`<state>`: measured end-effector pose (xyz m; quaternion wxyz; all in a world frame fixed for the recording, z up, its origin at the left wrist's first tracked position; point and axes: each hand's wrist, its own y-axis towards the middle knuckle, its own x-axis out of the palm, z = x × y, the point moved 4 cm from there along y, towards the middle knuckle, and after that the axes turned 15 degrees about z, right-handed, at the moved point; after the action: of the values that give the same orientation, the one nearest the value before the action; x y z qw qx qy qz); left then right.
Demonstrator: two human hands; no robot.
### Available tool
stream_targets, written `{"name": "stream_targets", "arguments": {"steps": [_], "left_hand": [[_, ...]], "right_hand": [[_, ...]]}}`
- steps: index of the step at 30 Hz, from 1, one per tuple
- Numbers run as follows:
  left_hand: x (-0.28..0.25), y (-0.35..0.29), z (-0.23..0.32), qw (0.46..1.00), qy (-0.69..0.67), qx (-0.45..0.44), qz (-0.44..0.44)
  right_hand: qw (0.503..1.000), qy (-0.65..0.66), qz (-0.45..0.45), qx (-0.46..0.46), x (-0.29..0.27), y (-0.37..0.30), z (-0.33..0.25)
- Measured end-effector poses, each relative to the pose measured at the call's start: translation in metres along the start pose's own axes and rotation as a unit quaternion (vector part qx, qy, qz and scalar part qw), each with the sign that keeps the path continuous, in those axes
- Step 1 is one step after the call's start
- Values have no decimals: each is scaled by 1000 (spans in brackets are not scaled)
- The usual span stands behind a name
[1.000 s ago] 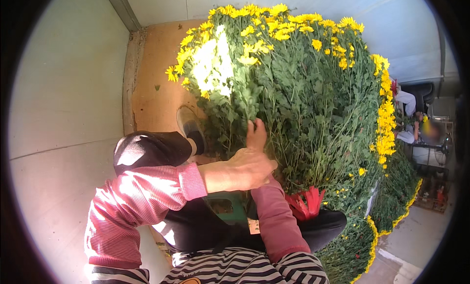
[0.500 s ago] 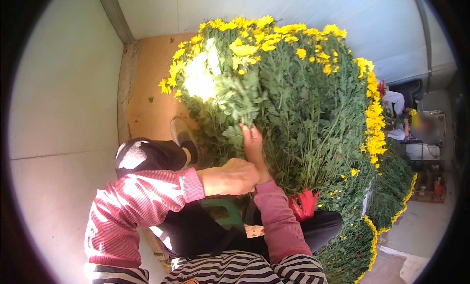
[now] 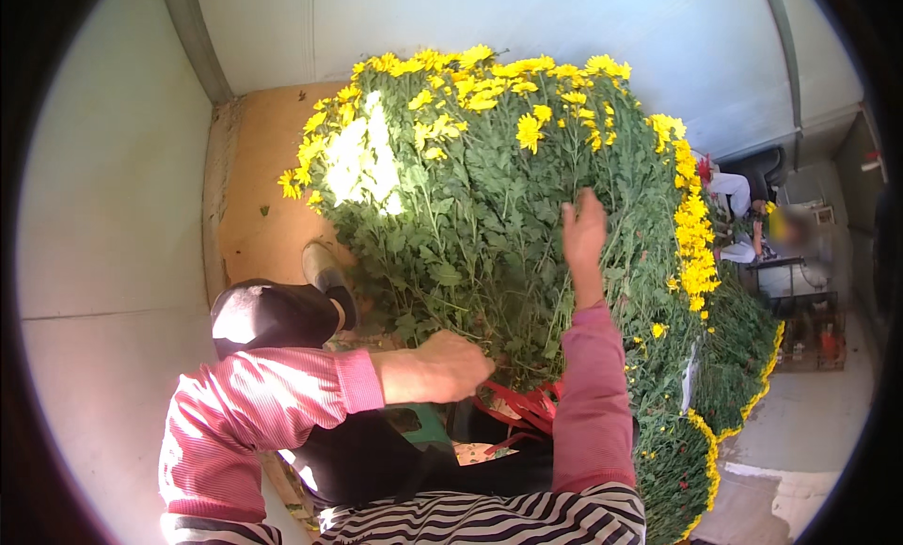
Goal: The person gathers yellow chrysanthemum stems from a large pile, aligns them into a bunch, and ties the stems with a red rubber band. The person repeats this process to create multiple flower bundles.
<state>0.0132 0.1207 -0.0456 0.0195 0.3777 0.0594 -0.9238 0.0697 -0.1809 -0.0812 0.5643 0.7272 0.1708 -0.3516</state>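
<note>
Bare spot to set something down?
Tan floor between the left wall and the flower heap, bar leaf scraps. Also grey floor beyond the lower-right flowers. Crowded: the heap around the right hand, and by the red strips beside the left hand.

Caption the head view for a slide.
Right hand over heaped yellow flowers; left hand beside red strips.

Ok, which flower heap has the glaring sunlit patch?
The big heap in front of the person, by the right hand: its upper-left part glares white, while the heaps farther right show none.
</note>
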Motion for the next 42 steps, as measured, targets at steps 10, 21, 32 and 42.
{"name": "stream_targets", "arguments": {"steps": [10,21,32,42], "left_hand": [[-14,-8,18,991,48,76,101],[-93,-13,27,925,73,62,369],[-90,-9,3,957,59,-34,283],[-77,9,-5,990,25,-31,137]], "right_hand": [[924,167,-326,111,157,-198,-189],[892,-49,-448,24,166,-225,-255],[916,138,-365,95,183,-186,-193],[664,538,-353,380,62,-97,-143]]}}
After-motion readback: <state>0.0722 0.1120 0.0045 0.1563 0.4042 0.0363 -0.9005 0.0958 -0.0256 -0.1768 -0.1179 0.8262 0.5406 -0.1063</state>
